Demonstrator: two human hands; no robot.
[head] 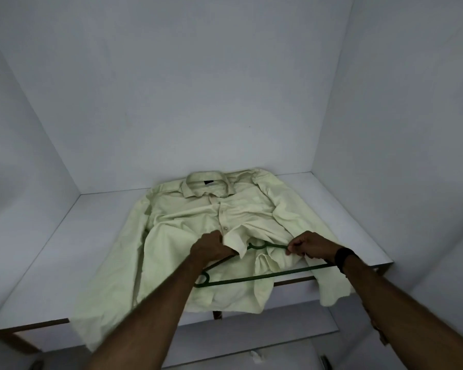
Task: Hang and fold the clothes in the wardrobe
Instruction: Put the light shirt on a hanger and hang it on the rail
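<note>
Shirt: a pale yellow-green button shirt (211, 217) lies face up on a white wardrobe shelf (51, 263), collar toward the back wall, its lower part and one sleeve hanging over the shelf's front edge.
Hanger: a dark green hanger (251, 276) lies across the shirt's lower front; its hook sits near the middle of the shirt, and its long bar runs just above the shelf edge.
Left hand: the left hand (211, 247) has its fingers curled around a bunch of the shirt's front opening, beside the buttons.
Right hand: the right hand (309, 245) pinches the hanger's upper arm; a black band (343, 257) sits on that wrist.
Done so far: judging from this head view, the shirt is laid out and the hanger is brought to it.
Left to do: the hanger seems not yet inside the shoulders, and the shirt is not hung. No rail or other clothes are visible.
</note>
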